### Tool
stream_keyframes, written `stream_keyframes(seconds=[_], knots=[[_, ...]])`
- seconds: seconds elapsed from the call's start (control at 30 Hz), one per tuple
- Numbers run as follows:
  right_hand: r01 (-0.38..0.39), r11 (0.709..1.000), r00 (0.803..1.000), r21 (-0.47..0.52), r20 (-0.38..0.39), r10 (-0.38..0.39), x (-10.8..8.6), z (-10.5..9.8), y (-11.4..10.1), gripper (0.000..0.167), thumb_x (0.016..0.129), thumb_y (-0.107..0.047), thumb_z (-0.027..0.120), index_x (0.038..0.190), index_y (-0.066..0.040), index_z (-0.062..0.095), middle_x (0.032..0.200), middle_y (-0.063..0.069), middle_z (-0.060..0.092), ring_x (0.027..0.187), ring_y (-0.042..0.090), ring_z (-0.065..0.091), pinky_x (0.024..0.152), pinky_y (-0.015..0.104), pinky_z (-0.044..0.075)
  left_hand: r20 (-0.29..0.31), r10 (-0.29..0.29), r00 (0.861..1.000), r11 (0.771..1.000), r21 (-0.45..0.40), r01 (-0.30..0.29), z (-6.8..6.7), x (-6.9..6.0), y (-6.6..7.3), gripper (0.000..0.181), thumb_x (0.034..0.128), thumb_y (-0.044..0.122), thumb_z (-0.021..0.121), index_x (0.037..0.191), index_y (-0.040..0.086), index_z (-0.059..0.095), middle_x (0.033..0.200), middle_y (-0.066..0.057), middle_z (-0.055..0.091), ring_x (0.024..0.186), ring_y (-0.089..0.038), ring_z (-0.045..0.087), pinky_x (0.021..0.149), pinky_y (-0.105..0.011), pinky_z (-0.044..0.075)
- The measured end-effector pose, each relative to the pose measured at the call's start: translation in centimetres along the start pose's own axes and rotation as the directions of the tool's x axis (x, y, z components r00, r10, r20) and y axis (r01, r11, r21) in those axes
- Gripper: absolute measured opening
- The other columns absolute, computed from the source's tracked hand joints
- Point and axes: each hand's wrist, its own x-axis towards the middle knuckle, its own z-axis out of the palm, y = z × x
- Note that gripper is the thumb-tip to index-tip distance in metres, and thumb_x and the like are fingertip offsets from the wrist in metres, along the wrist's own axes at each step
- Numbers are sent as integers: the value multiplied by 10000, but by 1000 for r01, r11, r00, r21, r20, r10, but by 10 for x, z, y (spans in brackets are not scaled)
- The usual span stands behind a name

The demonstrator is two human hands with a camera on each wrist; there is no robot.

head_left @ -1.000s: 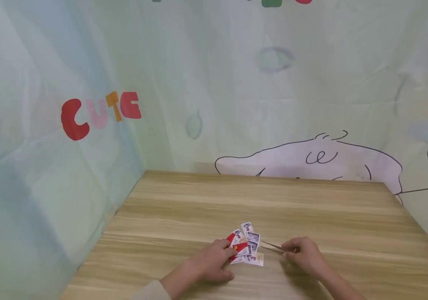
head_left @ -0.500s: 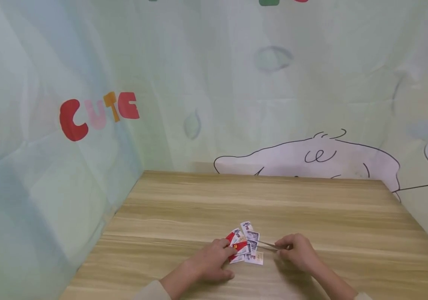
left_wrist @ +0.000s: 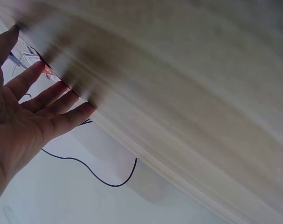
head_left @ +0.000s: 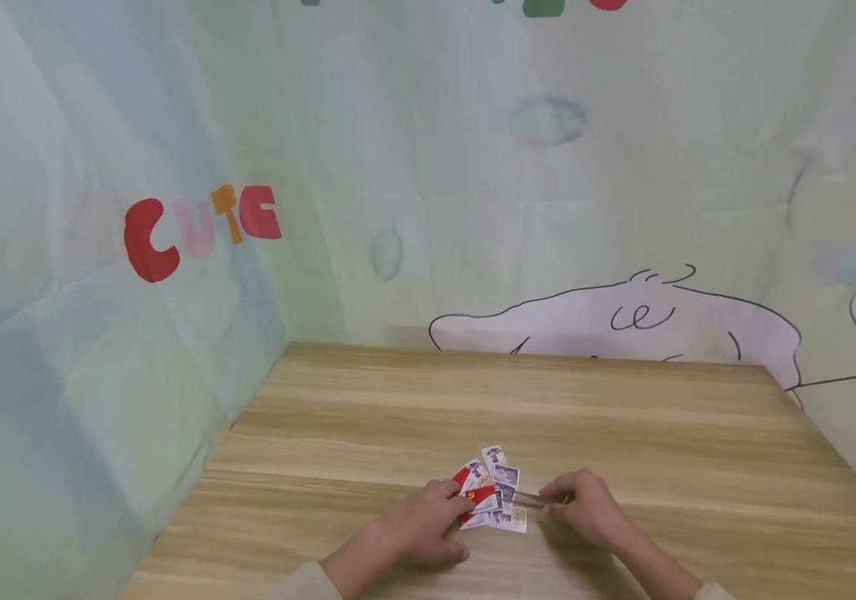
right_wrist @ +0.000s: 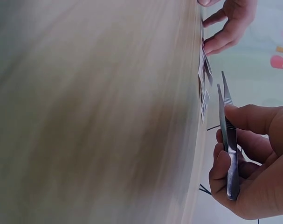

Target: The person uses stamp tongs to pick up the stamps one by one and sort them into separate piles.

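Several small stamps with white borders, some with red printing, overlap in a loose cluster on the wooden table. My left hand rests on the cluster's left side, fingertips over a red-printed stamp. In the left wrist view, the left hand's fingers are stretched out and spread, touching the tabletop. Metal tweezers are held in my right hand, pinched between thumb and fingers. Their tips point left at the stamps' right edge; whether they touch a stamp I cannot tell. In the right wrist view the tips stand slightly apart.
The wood-grain table extends behind and to both sides of the hands. A pale printed curtain hangs along its back and left edges, with coloured letters and a cartoon drawing.
My right hand has moved left, bringing the tweezers from beside the stamps to over their right side, then slightly nearer me. The left hand and stamps stay put.
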Motion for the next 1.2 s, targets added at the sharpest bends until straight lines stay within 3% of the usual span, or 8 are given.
stream_keyframes(seconds=[1.2], knots=[[106, 990, 991, -95, 89, -98, 4, 8, 3, 60, 733, 20, 675, 754, -35, 668, 674, -54, 574, 608, 134, 486, 567, 261, 416, -14, 15, 1000, 1000, 10, -15, 2, 0, 2, 548, 759, 416, 703, 1225, 149, 594, 1236, -77, 501, 1103, -203, 482, 930, -327, 399]])
